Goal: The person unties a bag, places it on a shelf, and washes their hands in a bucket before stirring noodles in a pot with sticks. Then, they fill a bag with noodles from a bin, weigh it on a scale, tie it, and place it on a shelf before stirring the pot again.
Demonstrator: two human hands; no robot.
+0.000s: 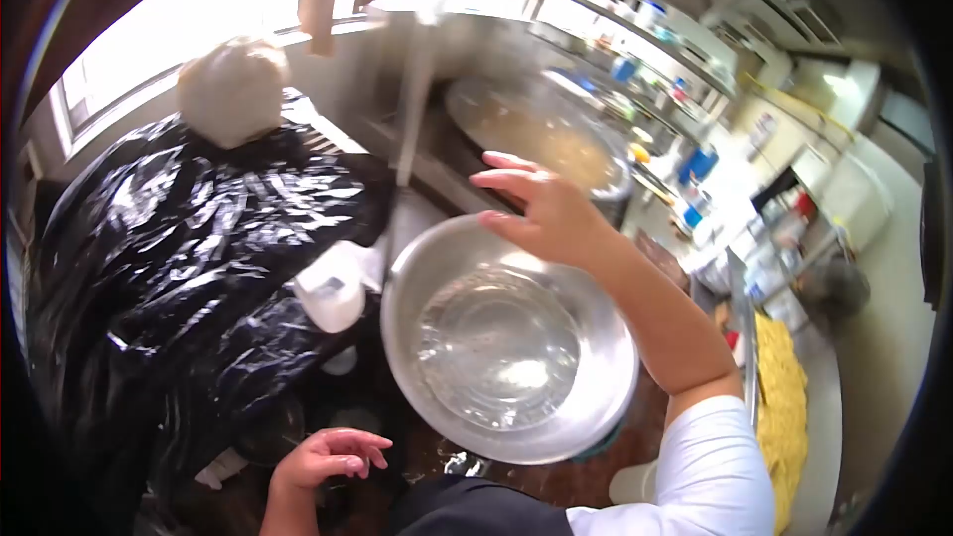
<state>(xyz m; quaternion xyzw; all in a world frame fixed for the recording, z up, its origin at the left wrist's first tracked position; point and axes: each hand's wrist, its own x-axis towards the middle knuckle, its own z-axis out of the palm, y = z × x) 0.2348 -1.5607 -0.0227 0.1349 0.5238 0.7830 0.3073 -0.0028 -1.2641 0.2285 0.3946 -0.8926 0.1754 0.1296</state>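
A wide metal bowl (608, 377) holding clear water stands in front of me. My right hand (541, 206) is held over its far rim, fingers apart and with nothing in them. Low at the left, my left hand (333, 457) hovers beside the bowl's near left side, fingers loosely bent and apart, wet-looking and holding nothing. Just left of the bowl is a white plastic container (333, 293), close to a person in black plastic. Beyond my right hand sits a large metal pot (620, 182) with pale, cloudy contents.
A person in a shiny black plastic covering (199, 248) and white cap bends close on the left. Yellow material (779, 407) lies along the right side. Shelves (635, 20) with many items line the back, and a white bucket (630, 486) stands near my right elbow.
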